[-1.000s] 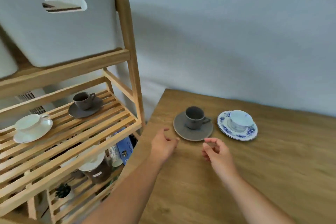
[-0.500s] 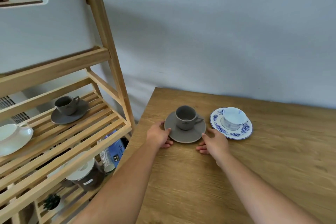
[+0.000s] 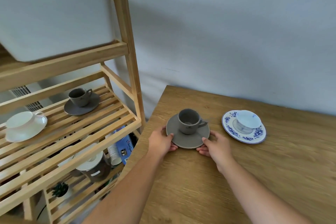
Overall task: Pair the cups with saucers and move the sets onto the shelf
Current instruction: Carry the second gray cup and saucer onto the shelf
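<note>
Head view: your left hand point(image 3: 161, 142) and right hand point(image 3: 215, 146) pinch opposite near edges of the grey saucer point(image 3: 187, 137), thumbs on the rim, fingers under. The grey cup point(image 3: 188, 121) sits upright on it, handle right. The set lies on the table point(image 3: 254, 178) near its left edge; the shelf point(image 3: 101, 125) is left, open slats near the two sets there. Blue-patterned set point(image 3: 243, 126) waits right.

Two cup sets point(image 3: 188, 129) side by side on table point(image 3: 272, 178), shelf point(image 3: 76, 129) left.
</note>
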